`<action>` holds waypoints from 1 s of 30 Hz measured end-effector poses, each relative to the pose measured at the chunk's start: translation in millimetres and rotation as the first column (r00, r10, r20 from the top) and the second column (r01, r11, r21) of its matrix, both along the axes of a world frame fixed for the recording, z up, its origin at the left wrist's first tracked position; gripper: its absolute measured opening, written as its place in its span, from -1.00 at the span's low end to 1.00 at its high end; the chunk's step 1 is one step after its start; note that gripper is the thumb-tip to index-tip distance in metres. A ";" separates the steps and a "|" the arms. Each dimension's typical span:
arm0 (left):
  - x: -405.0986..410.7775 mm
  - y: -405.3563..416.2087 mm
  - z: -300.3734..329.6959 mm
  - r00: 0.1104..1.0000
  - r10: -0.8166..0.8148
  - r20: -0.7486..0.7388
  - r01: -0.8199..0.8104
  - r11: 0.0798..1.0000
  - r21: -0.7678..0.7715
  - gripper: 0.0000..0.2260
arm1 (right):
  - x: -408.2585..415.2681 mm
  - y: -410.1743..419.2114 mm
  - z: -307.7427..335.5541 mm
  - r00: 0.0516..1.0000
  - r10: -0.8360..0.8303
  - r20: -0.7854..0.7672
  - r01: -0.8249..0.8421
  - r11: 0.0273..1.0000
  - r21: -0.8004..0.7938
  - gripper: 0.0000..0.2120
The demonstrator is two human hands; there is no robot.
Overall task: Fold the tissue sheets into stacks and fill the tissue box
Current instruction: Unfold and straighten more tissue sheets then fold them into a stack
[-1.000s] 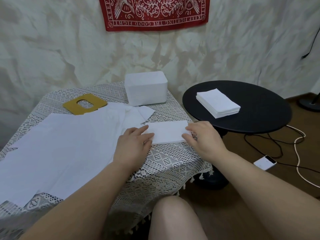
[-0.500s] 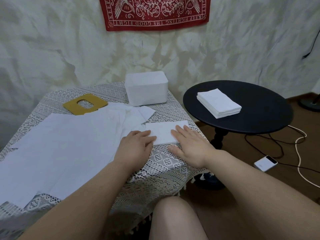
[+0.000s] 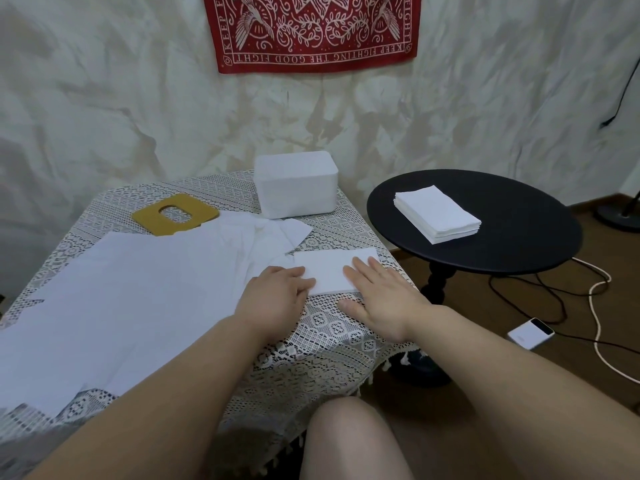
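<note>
A folded white tissue (image 3: pixel 330 270) lies near the right edge of the lace-covered table (image 3: pixel 332 337). My left hand (image 3: pixel 275 299) rests with its fingertips on the tissue's left end. My right hand (image 3: pixel 382 301) lies flat, fingers straight, pressing the tissue's right end. Unfolded white sheets (image 3: pixel 131 299) spread over the table's left half. The white tissue box (image 3: pixel 295 183) stands at the table's far edge, and its yellow lid (image 3: pixel 175 213) with an oval slot lies to its left. A stack of folded tissues (image 3: pixel 437 213) sits on the round black side table (image 3: pixel 512 237).
A red patterned cloth (image 3: pixel 313 29) hangs on the wall. On the wooden floor to the right lie a white phone-like device (image 3: pixel 530 333), black cables (image 3: pixel 540 299) and a white cord (image 3: pixel 599 327). My knee (image 3: pixel 353 441) is below the table's edge.
My right hand went from holding the tissue's right end with curled fingers to lying flat on it. The left hand stayed put on the left end.
</note>
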State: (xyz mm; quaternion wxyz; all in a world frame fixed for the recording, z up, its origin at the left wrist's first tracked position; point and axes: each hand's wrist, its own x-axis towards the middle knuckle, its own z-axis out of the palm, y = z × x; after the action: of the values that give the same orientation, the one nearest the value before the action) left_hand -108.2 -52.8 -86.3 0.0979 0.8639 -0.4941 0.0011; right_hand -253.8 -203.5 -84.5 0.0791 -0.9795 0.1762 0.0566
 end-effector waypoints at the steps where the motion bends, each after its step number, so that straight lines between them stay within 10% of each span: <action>1: -0.2 -0.1 1.8 1.000 -0.007 0.010 0.006 1.000 0.018 -0.66 | 0.1 0.2 0.8 1.000 -0.002 -0.001 0.002 1.000 0.001 -0.31; 14: 33.8 75.4 18.1 0.954 0.298 0.017 -0.295 0.951 -0.097 -0.41 | 41.5 69.3 22.6 0.963 0.105 0.247 -0.128 0.988 0.081 -0.36; 24: 44.6 142.6 20.4 0.986 0.140 -0.093 -0.138 0.990 0.027 0.08 | 74.6 107.1 11.3 0.952 0.132 0.278 -0.169 0.979 0.112 -0.31; 30: 42.2 144.5 10.2 0.988 0.155 -0.007 -0.155 0.982 -0.104 -0.32 | 76.7 115.5 9.0 0.941 0.156 0.300 -0.196 0.974 0.109 -0.38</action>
State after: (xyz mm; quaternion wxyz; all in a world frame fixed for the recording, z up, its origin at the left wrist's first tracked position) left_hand -66.0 91.7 -76.2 0.1423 0.8935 -0.4246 0.0350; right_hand -177.1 -88.0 -75.5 0.1660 -0.9812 0.0698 -0.0686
